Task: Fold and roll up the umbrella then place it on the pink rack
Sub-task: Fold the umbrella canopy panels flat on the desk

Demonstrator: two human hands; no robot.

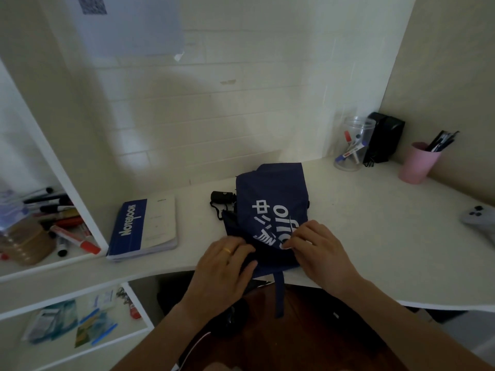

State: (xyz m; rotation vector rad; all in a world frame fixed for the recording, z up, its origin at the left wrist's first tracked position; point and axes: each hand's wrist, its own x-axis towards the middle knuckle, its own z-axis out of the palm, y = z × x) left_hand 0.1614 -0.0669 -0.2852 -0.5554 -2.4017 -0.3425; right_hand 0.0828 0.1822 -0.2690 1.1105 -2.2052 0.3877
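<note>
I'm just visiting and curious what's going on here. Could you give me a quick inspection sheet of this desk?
Surface: white desk, curved front edge.
Job's things: navy umbrella lies flattened on the desk, black handle pointing left, strap hanging over the edge. Pink rack: nothing seen.
Clutter: blue notebook, clear jar of markers, pink cup of pens, black box, grey controller.
Fingers: left hand and right hand pinch the umbrella's near fabric.
Cables: nothing seen.
Surroundings: tiled wall, shelf with markers at left.
</note>
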